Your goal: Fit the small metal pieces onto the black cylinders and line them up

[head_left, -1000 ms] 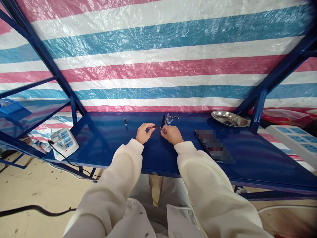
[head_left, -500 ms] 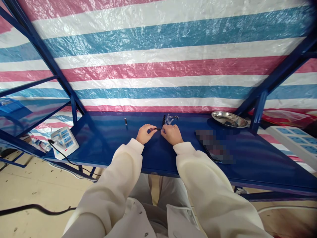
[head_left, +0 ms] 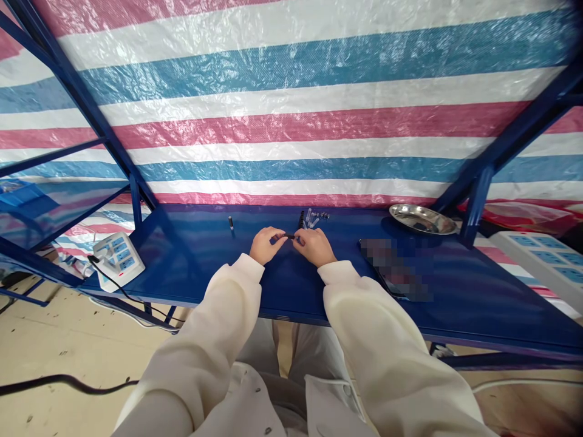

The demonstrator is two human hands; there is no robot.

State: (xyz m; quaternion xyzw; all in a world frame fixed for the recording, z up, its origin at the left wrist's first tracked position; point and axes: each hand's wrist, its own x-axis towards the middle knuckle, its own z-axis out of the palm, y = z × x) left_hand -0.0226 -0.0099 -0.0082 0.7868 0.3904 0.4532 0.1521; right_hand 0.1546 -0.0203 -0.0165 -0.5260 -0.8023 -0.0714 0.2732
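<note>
A small dark cylindrical piece is held level between my two hands above the blue table. My left hand pinches its left end between thumb and fingertips. At the other end, the fingers of my right hand are closed on it, hiding part of it. Just beyond my right hand lie several clear tubes, beside a row of small black parts. Several small shiny dark parts sit to their right. Farther left, a short dark-and-white cylinder stands alone.
On the blue table, a phone-like dark slab, partly blurred out, lies to the right. An oval metal dish rests at the back right. White power strips flank the scene, one trailing a black cord. Blue frame posts rise both sides.
The fingertips of my right hand have shifted slightly against the dark piece. A pale bit that showed at its right end is now covered. My left hand stays almost in place.
</note>
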